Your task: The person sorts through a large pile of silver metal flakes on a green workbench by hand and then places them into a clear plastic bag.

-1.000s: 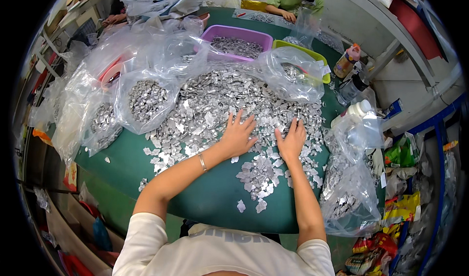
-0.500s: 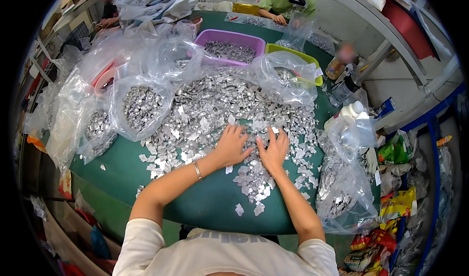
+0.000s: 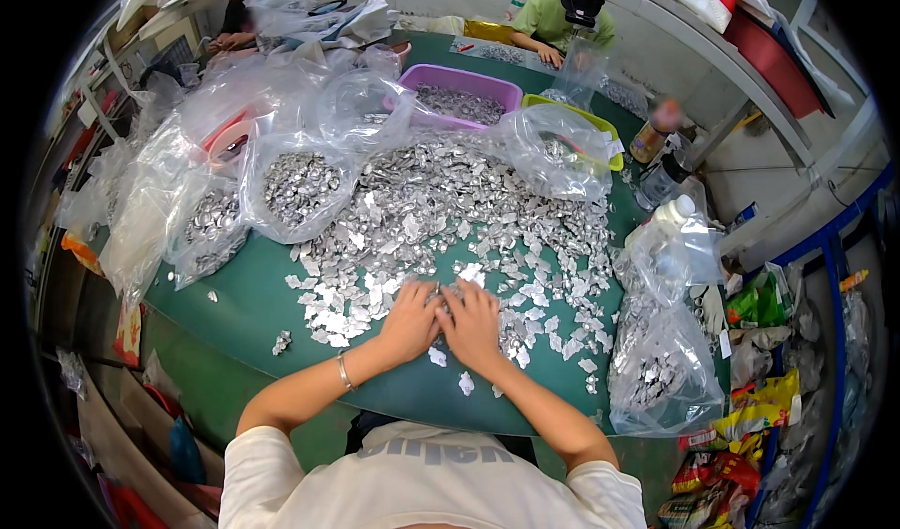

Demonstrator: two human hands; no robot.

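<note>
A wide heap of small silvery metal pieces [image 3: 441,210] covers the middle of the green table [image 3: 234,309]. My left hand [image 3: 410,321] and my right hand [image 3: 472,323] lie side by side, palms down, on the near edge of the heap, thumbs almost touching. The fingers curl over a small clump of pieces between them. A thin bracelet sits on my left wrist. A few loose pieces [image 3: 466,384] lie on the bare green surface just in front of my hands.
Clear plastic bags of the same pieces stand at the left [image 3: 295,187] and right [image 3: 661,379]. A purple bin [image 3: 459,93] and a yellow-green tray [image 3: 577,121] sit at the back. Bottles [image 3: 656,135] stand at the right. Another person [image 3: 562,23] works at the far end.
Both hands have slid back toward me and come together, from spread apart on the heap to side by side at its near edge, dragging pieces with them.
</note>
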